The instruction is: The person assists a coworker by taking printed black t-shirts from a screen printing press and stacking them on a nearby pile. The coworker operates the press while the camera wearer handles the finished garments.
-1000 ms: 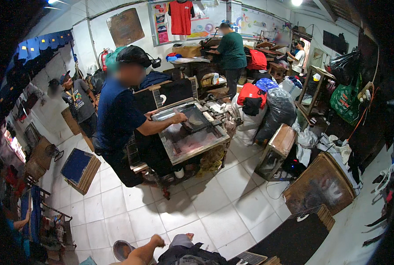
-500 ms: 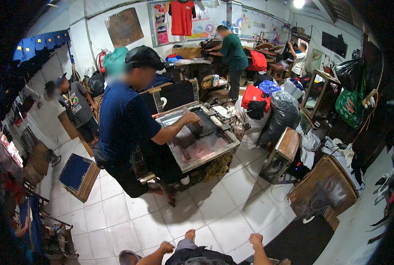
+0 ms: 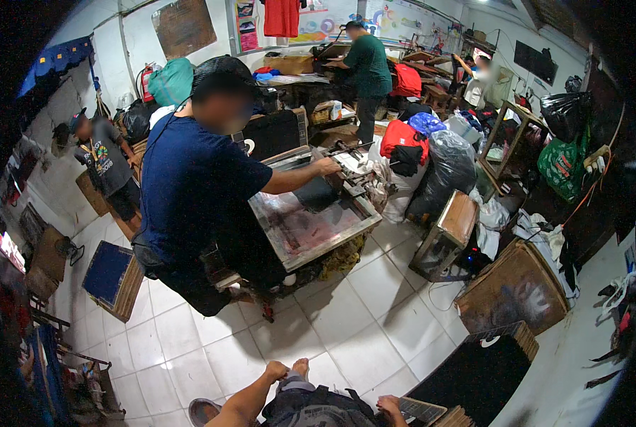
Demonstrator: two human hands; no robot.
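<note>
Right grip (image 3: 388,406) drew inward, just left of black-topped boards (image 3: 475,373); left grip (image 3: 276,370) curled tight; couldn't tell right's state

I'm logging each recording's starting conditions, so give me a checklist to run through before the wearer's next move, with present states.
1. Both hands in view: ok; left hand and right hand show near the lower edge.
2. Left hand empty: cannot tell; no item shows, but its palm is hidden.
3. Right hand apart from the nearby board: cannot tell; they look close, and contact is unclear.
4. Feet covered: not ok; the visible foot is bare.
5. Wooden frame free of other people: not ok; a co-worker's arm reaches over it.
</note>
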